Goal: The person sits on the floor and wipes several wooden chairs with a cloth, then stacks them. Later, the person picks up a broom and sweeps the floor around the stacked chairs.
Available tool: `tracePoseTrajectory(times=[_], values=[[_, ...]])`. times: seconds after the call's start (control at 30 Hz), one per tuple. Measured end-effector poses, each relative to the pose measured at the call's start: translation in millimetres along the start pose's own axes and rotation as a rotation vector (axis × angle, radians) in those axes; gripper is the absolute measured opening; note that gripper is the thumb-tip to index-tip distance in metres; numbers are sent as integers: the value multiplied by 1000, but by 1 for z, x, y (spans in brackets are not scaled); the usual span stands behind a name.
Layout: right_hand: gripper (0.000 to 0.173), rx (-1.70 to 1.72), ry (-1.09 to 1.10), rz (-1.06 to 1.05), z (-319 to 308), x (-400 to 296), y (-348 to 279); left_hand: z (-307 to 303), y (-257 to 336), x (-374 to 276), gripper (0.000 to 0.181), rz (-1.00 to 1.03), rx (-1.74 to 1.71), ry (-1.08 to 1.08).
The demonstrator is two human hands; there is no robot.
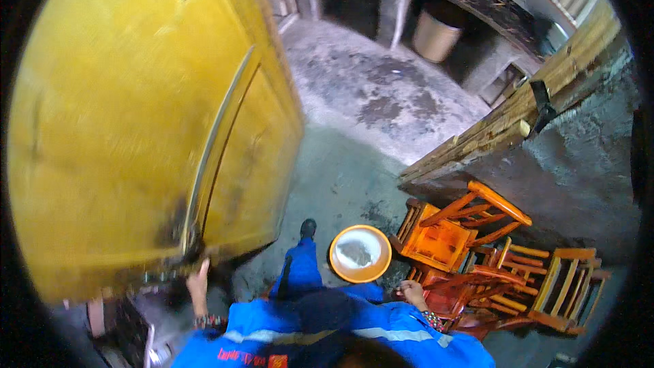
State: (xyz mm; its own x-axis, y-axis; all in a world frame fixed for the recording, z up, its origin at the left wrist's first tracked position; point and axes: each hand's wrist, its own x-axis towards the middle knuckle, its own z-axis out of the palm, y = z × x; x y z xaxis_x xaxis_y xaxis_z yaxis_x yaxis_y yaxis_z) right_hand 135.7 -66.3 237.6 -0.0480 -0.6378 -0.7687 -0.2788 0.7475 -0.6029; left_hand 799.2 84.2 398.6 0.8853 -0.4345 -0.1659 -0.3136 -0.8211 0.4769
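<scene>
My left hand (pixel 198 282) is at the lower edge of a large yellow door panel (pixel 127 112), its index finger extended against a dark fitting there; whether it grips the edge is unclear. A pale curved strip runs up the panel from that spot. Low on the right, my right hand (pixel 413 292) has its fingers curled, beside the wooden chairs; I cannot tell whether something is in it. Between the hands, an orange-rimmed basin (pixel 387 254) stands on the floor, with white suds or foamy liquid inside.
Wooden chairs (pixel 444 237) lie piled at the right, by a dark wall (pixel 577 163) with a wooden frame (pixel 470 135). Past the doorway lies a stained concrete floor (pixel 352 82), with a cylindrical bin (pixel 436 36) under a ledge. My foot (pixel 308 228) is left of the basin.
</scene>
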Motion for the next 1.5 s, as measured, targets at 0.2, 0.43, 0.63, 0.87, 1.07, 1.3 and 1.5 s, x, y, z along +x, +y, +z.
tracePoseTrajectory(times=[0.2, 0.43, 0.63, 0.87, 1.07, 1.3, 1.5], values=[[30, -665, -504, -487, 138, 57, -178, -23, -17, 75, 21, -410, -305, -268], [31, -550, -96, -459, 173, 112, -341, 108, 75, 204, 20, -309, -557, -469], [29, -751, -75, -392, 163, 121, -329, 176, 156, 255, 20, -200, -622, -648], [34, -972, -220, -217, 136, 148, -318, 232, 232, 267, 19, -224, -565, -813], [34, -920, -82, -322, 74, 242, -416, 277, 323, 288, 18, -300, -505, -867], [29, -646, 407, -691, -17, 296, -590, 309, 457, 339, 18, -175, -757, -949], [27, -907, 610, -918, -42, 345, -585, 358, 606, 366, 14, 37, -741, -1085]])
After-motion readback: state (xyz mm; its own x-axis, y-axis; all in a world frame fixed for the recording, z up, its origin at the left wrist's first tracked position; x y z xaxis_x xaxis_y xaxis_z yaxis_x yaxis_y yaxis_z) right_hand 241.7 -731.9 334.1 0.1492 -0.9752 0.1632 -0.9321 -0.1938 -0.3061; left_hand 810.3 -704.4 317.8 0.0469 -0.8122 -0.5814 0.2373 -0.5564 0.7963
